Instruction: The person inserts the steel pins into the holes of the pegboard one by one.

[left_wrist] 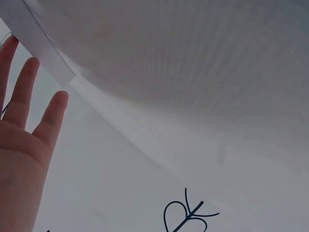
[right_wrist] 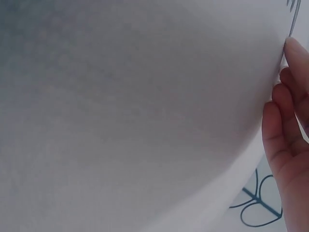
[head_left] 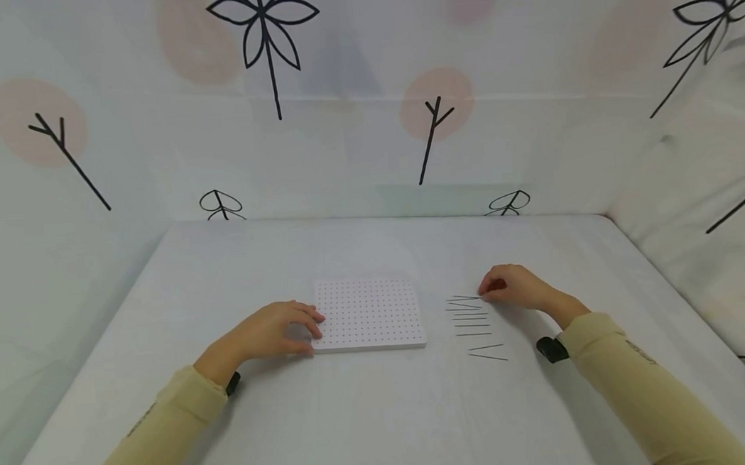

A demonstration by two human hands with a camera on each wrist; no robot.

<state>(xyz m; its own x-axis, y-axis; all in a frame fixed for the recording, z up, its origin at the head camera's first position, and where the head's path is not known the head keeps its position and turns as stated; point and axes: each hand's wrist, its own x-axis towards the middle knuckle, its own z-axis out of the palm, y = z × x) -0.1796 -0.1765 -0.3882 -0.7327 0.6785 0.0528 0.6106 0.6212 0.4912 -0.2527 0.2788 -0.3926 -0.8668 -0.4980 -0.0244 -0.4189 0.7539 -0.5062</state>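
Khaki sleeves [head_left: 654, 389] nearest; left hand [head_left: 277, 329], fingers loose, touches perforated board [head_left: 369, 311]; right hand [head_left: 519, 287] pinches thin rod [head_left: 471, 297] right of perforated board.

Dark mark [head_left: 142, 420] on left sleeve [head_left: 161, 444], smaller mark [head_left: 640, 352] on right sleeve [head_left: 652, 400], both unreadable

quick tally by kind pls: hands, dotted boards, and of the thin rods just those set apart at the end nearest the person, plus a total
Hands: 2 (left hand, right hand)
Dotted board: 1
Near thin rods: 2
Total: 5
The farther rods lie too close together to count surely, so they are left out.
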